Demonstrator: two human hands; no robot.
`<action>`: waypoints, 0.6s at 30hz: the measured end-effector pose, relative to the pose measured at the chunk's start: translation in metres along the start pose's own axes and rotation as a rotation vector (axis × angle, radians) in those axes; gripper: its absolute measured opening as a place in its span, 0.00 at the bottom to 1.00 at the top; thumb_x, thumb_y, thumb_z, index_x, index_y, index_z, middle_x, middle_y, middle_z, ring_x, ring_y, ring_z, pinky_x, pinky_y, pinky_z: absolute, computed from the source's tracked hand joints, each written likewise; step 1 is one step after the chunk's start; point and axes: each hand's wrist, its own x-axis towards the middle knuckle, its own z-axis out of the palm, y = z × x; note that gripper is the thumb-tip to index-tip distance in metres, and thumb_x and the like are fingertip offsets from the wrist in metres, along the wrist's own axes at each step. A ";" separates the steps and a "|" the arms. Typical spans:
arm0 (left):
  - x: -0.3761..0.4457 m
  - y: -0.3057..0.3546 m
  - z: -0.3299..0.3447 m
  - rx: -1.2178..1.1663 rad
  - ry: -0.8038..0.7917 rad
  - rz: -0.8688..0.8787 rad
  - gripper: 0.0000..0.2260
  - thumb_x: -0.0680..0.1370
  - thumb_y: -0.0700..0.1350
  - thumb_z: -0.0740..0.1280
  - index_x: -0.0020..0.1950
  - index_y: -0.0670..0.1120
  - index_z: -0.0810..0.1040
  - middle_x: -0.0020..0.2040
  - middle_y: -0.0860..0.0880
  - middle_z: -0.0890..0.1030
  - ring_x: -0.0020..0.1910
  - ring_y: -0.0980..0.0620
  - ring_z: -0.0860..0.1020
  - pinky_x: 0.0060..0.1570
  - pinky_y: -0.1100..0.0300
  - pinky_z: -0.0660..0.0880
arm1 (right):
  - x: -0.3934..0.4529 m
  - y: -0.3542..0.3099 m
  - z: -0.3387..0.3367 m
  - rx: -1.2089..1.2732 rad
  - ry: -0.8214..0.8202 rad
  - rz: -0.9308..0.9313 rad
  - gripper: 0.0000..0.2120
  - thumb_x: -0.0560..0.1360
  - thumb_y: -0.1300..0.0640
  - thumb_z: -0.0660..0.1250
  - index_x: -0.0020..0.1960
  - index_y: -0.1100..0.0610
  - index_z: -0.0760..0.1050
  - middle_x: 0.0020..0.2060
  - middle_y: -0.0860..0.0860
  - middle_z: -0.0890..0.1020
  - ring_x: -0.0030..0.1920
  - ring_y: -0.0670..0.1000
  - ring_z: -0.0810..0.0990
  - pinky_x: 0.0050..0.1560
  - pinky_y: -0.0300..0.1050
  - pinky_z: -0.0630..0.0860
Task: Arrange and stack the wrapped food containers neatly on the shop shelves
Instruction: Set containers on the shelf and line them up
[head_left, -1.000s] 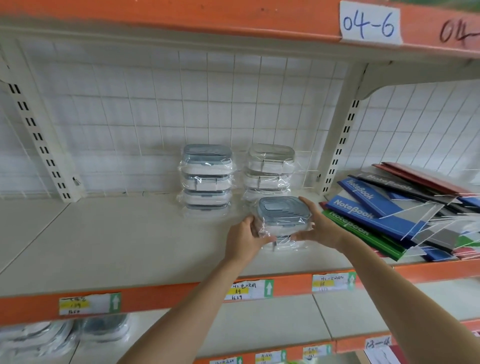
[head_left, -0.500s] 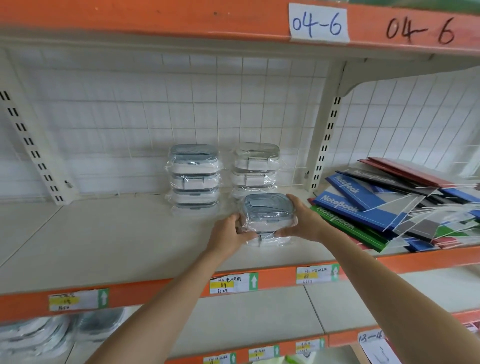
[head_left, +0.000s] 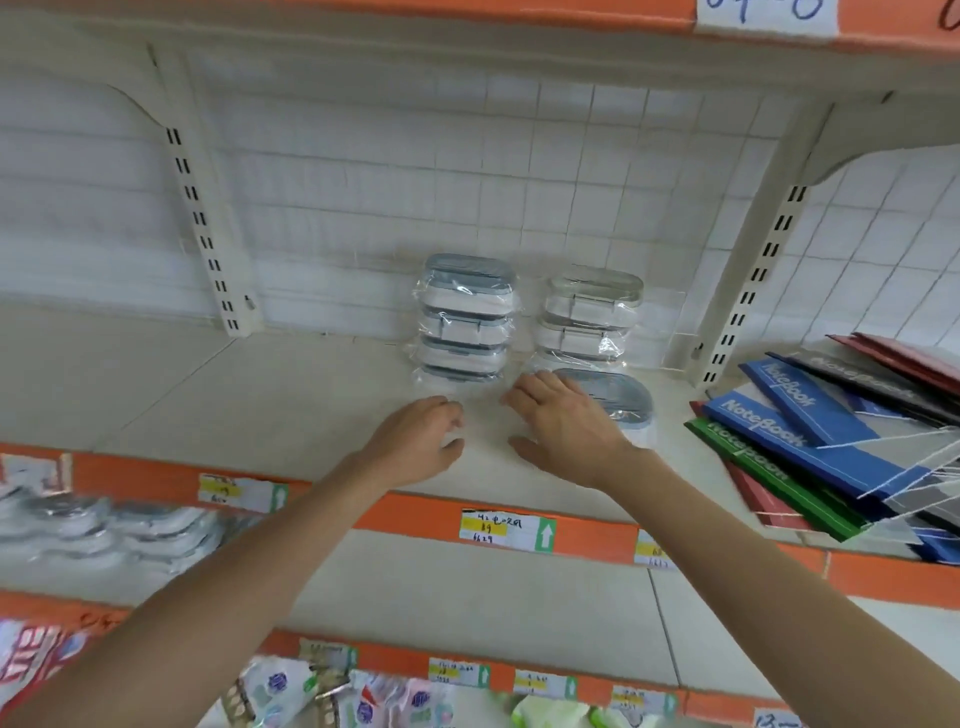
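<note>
Head view, frame centre: left hand loose and empty, right hand flat against container, probably squaring it below stack.

Grey-blue lids top the clear-wrapped white food containers; the stack at their three o'clock is paler, near-clear. The shelf is cream with an orange front edge. The notebooks at three o'clock are blue, green, red and black.

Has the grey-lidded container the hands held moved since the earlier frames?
Yes. The grey-lidded container now lies on the shelf, released, before the right stack.
</note>
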 end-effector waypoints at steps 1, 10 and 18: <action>-0.009 -0.007 -0.005 0.011 0.017 -0.029 0.11 0.76 0.45 0.66 0.56 0.43 0.77 0.53 0.47 0.78 0.52 0.49 0.77 0.51 0.59 0.70 | 0.008 -0.011 0.005 0.014 -0.006 -0.033 0.22 0.78 0.49 0.60 0.69 0.56 0.65 0.64 0.52 0.69 0.65 0.53 0.65 0.63 0.45 0.59; -0.095 -0.066 -0.058 0.105 0.032 -0.268 0.03 0.76 0.44 0.67 0.45 0.45 0.75 0.41 0.52 0.73 0.42 0.52 0.75 0.44 0.58 0.73 | 0.064 -0.098 0.029 0.188 -0.101 -0.242 0.21 0.79 0.51 0.59 0.70 0.53 0.64 0.63 0.51 0.69 0.65 0.51 0.66 0.61 0.44 0.65; -0.167 -0.123 -0.081 0.077 -0.027 -0.358 0.03 0.75 0.41 0.66 0.45 0.43 0.79 0.43 0.47 0.81 0.43 0.51 0.77 0.44 0.57 0.74 | 0.089 -0.197 0.029 0.317 0.003 -0.346 0.15 0.79 0.55 0.58 0.64 0.57 0.70 0.56 0.54 0.75 0.58 0.55 0.72 0.55 0.45 0.67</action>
